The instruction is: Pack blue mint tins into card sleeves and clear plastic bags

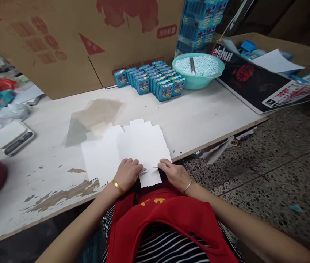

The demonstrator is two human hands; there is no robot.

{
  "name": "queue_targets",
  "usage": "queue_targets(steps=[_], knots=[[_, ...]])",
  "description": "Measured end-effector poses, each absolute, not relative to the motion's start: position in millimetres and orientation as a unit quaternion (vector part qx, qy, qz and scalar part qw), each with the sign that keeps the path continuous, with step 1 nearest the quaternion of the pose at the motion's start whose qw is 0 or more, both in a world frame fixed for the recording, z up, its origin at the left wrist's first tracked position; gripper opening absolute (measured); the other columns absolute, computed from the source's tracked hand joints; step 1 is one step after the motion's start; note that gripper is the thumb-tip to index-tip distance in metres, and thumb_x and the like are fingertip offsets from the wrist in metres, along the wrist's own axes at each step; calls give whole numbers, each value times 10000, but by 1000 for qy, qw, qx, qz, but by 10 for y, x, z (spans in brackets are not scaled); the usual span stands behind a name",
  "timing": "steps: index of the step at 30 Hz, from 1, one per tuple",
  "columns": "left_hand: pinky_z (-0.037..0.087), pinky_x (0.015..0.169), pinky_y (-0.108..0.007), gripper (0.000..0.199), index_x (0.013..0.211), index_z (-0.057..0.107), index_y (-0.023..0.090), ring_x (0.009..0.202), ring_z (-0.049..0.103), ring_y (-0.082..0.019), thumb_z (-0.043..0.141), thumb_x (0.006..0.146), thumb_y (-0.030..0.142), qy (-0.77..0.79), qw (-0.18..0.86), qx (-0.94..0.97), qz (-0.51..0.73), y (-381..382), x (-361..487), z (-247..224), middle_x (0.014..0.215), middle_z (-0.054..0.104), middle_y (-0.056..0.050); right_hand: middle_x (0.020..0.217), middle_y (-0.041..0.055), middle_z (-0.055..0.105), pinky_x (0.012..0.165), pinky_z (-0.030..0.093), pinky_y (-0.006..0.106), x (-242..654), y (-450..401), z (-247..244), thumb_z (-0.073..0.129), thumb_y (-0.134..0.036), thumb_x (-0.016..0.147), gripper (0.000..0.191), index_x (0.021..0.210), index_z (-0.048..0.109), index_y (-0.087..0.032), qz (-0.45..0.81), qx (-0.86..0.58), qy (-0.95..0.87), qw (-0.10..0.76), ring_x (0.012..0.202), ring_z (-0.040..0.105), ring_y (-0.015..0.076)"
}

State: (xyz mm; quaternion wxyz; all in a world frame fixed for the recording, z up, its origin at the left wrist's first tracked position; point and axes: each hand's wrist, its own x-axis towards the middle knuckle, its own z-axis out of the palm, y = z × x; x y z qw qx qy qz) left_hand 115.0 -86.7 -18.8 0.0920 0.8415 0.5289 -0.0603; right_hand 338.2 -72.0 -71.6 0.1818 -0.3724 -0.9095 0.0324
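A flat white cardboard box blank [145, 146] lies at the table's front edge, blank side up, with its tabs pointing away from me. My left hand [128, 174] is closed on the blank's near left flap, the fingers pressed together. At the near right flap my right hand [175, 175] pinches the card between thumb and fingers. Between the hands a near flap [149, 178] reaches past the table edge toward my red apron [171, 215]. Other white blanks [102, 157] spread out under and to the left of this one.
Several small blue boxes [144, 84] stand in rows by a large carton [69, 47]. Beside them sits a turquoise basin [195, 83] of pale pellets with a dark scoop. An open black-sided carton [242, 80] is at right, a white scale [14, 137] at left.
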Motion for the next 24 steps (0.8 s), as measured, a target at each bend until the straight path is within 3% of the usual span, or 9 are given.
queue_targets(steps=[4,8,11,14,17,21,24], knots=[[262,1030,-579,235,726,637,222,793,538,-200,467,888,221,527,70,847,-32,-828,1241,-240,721,588,-26,812,48,583,532,374,243,3279,-608,-925,368,-68,910,291,1055,599,-168,42,-287,-932,218,590,490,123],[178,1032,-669,262,669,621,209,766,550,-203,462,868,148,536,82,839,-32,-808,1292,-279,671,594,-17,764,61,561,565,425,258,3241,-505,-1024,345,-74,915,279,1041,589,-123,50,-235,-929,282,643,507,152],[157,1053,-650,221,737,619,210,756,558,-195,454,869,144,526,83,846,-12,-789,1297,-284,655,617,-7,873,102,598,646,469,285,3318,-467,-1022,362,-65,887,292,1093,564,-108,71,-188,-936,289,751,543,172],[182,1073,-595,169,865,599,199,744,565,-181,433,887,174,520,76,850,24,-782,1291,-279,650,630,2,1114,174,577,776,483,368,3435,-445,-1003,421,-74,808,456,1262,461,-77,111,-135,-950,257,945,541,219],[205,1068,-571,208,797,585,200,738,564,-173,404,892,161,507,82,857,30,-789,1285,-266,637,629,3,1289,208,498,829,468,441,3491,-437,-1016,470,-114,756,592,1340,382,-66,131,-117,-959,220,1054,506,264],[193,1080,-554,257,772,609,208,793,578,-169,390,892,150,492,89,865,37,-795,1248,-247,681,636,-7,1238,160,570,780,489,400,3399,-456,-1072,396,-63,828,444,1260,483,-120,117,-160,-947,253,942,562,218],[155,1113,-533,245,1038,608,227,1049,563,-192,404,904,208,454,121,876,108,-783,1195,-238,990,659,-52,1170,142,617,758,505,376,3295,-481,-1097,372,-78,885,346,1180,540,-146,123,-202,-924,302,910,589,199]])
